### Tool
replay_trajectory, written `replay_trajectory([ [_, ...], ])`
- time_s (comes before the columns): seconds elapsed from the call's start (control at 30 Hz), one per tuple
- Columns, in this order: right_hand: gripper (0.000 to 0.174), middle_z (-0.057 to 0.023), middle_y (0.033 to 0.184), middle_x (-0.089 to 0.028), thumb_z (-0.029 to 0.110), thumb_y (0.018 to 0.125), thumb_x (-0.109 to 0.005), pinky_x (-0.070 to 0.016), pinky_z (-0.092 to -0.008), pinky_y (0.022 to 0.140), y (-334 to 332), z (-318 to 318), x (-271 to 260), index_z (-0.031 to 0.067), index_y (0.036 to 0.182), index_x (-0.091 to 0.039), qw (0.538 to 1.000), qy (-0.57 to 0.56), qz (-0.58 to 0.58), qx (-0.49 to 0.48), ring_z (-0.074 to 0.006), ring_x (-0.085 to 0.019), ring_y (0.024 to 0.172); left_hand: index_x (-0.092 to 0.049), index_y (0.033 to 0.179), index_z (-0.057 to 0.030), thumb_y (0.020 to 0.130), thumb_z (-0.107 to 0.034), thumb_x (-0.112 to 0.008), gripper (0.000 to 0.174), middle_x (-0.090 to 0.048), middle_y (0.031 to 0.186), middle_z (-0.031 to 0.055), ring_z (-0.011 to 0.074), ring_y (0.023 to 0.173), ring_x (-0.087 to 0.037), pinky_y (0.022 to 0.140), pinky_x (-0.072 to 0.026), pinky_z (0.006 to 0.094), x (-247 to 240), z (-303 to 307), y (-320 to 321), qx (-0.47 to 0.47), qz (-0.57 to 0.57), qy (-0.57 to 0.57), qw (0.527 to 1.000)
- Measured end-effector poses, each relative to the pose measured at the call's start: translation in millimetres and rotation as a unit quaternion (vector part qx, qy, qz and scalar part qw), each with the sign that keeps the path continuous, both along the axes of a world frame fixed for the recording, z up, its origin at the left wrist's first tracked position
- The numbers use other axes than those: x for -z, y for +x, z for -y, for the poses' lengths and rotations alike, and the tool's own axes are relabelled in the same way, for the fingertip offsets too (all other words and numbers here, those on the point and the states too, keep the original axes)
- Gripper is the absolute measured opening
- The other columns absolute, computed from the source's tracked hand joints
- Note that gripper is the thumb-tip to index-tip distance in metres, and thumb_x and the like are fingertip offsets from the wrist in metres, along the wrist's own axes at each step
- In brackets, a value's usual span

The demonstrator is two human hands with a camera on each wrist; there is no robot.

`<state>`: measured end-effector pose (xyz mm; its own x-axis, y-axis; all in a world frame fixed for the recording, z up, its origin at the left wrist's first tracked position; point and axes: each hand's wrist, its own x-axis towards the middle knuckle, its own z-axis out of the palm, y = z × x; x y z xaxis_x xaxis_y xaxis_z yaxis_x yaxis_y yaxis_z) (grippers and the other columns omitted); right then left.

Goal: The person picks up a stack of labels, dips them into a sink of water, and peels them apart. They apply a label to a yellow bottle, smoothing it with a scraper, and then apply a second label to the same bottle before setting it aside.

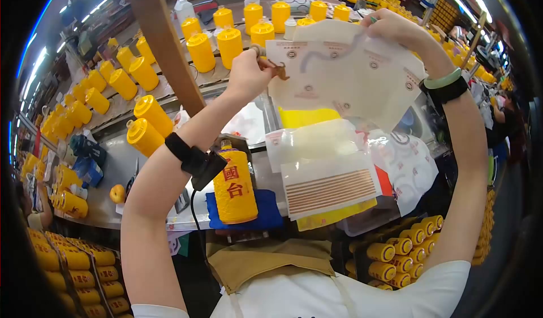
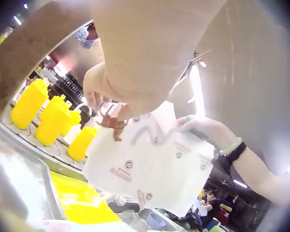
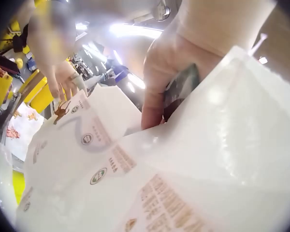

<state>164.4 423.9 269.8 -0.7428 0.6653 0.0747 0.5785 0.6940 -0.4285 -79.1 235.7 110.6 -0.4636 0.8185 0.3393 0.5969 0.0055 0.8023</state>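
Note:
A large white printed sheet (image 1: 339, 72) with small logos hangs in front of me. At its left edge, my left hand (image 1: 247, 76) pinches a small brown sticker-like cut-out (image 1: 280, 71) with thin, uneven arms. The same cut-out (image 2: 113, 126) hangs from the fingertips in the left wrist view, overlapping the sheet. My right hand (image 1: 396, 29) grips the sheet's top right part. A dark green object (image 3: 182, 87) sits within that hand, mostly hidden by the fingers. Below stands a yellow bottle (image 1: 235, 185) with red characters, leaning on a blue cloth (image 1: 270, 208).
A sheet with brown stripes (image 1: 331, 191) lies on the table near my body, over yellow paper (image 1: 339, 213). Several yellow bottles (image 1: 201, 52) line the conveyor beyond. A wooden post (image 1: 164, 41) rises at the left. Stacked bottles (image 1: 404, 250) fill the space below right.

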Motion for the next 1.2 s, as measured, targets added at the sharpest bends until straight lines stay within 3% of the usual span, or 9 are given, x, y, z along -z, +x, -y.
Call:
replay_trajectory([
  [0.1,0.034,-0.0093,0.086,-0.068,0.005,0.072,-0.058,-0.0524,-0.0333,0.068,19.5,1.5,1.9,-0.0004,0.103,-0.072,0.998,-0.044,-0.023,0.041,-0.0185,-0.064,0.076,-0.066,0.09,0.0017,0.074,-0.021,-0.082,0.032,-0.073,0.081,0.0142,0.0343,0.084,-0.072,0.079,-0.0554,0.0425,7.8,-5.3,4.9,-0.038,-0.025,-0.046,0.998],
  [0.17,0.027,-0.0069,0.084,-0.066,0.014,0.08,-0.059,-0.0535,-0.033,0.063,34.5,-15.7,9.2,-0.0008,0.101,-0.066,0.999,-0.043,-0.018,0.024,-0.0158,-0.064,0.071,-0.066,0.099,0.0006,0.068,-0.022,-0.087,0.044,-0.073,0.1,0.0202,0.0345,0.096,-0.071,0.083,-0.0558,0.0427,28.8,-14.7,-11.5,-0.057,-0.137,-0.146,0.978],
  [0.3,0.026,-0.0071,0.083,-0.066,0.018,0.08,-0.06,-0.0511,-0.0326,0.06,59.1,-31.0,10.0,-0.0009,0.097,-0.068,0.998,-0.047,0.014,0.044,-0.0163,-0.063,0.068,-0.055,0.132,0.0013,0.062,-0.031,-0.094,0.086,-0.067,0.122,0.0205,0.0399,0.116,-0.062,0.097,-0.053,0.0439,66.6,-24.8,-25.5,-0.003,-0.362,-0.487,0.795],
  [0.4,0.026,-0.0069,0.083,-0.068,0.02,0.08,-0.063,-0.0507,-0.0329,0.063,76.7,-35.7,15.6,-0.0008,0.093,-0.069,0.987,-0.091,-0.001,0.136,-0.0168,-0.063,0.068,-0.048,0.139,0.0011,0.06,-0.039,-0.096,0.101,-0.06,0.133,0.0233,0.041,0.125,-0.057,0.102,-0.0499,0.0452,48.2,-6.6,-7.3,-0.021,-0.396,-0.48,0.782],
  [0.5,0.028,-0.0075,0.083,-0.069,0.021,0.078,-0.066,-0.0507,-0.0335,0.065,100.1,-34.2,22.4,-0.0015,0.093,-0.071,0.979,-0.1,-0.026,0.178,-0.0173,-0.064,0.069,-0.047,0.136,0.0024,0.056,-0.039,-0.096,0.103,-0.056,0.136,0.0262,0.0363,0.127,-0.055,0.102,-0.0497,0.0432,41.9,-11.2,3.9,-0.047,-0.32,-0.418,0.849],
  [0.63,0.031,-0.0086,0.088,-0.07,0.021,0.078,-0.066,-0.0509,-0.0323,0.067,143.0,-25.7,24.8,-0.0005,0.099,-0.073,0.973,-0.132,-0.06,0.182,-0.0176,-0.065,0.073,-0.044,0.136,0.0117,0.061,-0.039,-0.094,0.104,-0.058,0.132,0.0262,0.0308,0.125,-0.058,0.101,-0.0489,0.0377,34.6,-41.6,44.6,0.142,-0.107,-0.152,0.972],
  [0.77,0.033,-0.0083,0.092,-0.071,0.021,0.078,-0.066,-0.0511,-0.0304,0.07,194.1,3.3,17.0,0.0,0.102,-0.074,0.964,-0.147,-0.048,0.217,-0.0169,-0.066,0.078,-0.054,0.129,0.0086,0.067,-0.027,-0.093,0.082,-0.065,0.124,0.021,0.0267,0.116,-0.064,0.096,-0.0519,0.0352,19.7,-61.8,115.5,0.261,0.025,-0.036,0.964],
  [0.87,0.035,-0.0075,0.094,-0.071,0.023,0.079,-0.066,-0.0502,-0.0278,0.076,245.5,23.1,18.0,-0.0005,0.105,-0.072,0.958,-0.141,-0.06,0.24,-0.015,-0.066,0.082,-0.071,0.101,0.0015,0.075,-0.01,-0.085,0.032,-0.075,0.091,0.0092,0.0145,0.08,-0.07,0.076,-0.0571,0.0301,13.9,-61.0,165.1,0.29,0.15,0.05,0.944],
  [1.2,0.022,-0.0021,0.091,-0.07,0.021,0.089,-0.07,-0.0497,-0.0254,0.077,383.4,160.6,74.6,0.0028,0.1,-0.073,0.89,-0.212,-0.209,0.346,-0.0097,-0.063,0.081,-0.072,0.104,0.0017,0.084,-0.004,-0.073,0.02,-0.075,0.088,0.0082,0.0114,0.077,-0.07,0.072,-0.0567,0.0284,44.7,-61.6,288.8,0.363,0.18,0.04,0.913],
])
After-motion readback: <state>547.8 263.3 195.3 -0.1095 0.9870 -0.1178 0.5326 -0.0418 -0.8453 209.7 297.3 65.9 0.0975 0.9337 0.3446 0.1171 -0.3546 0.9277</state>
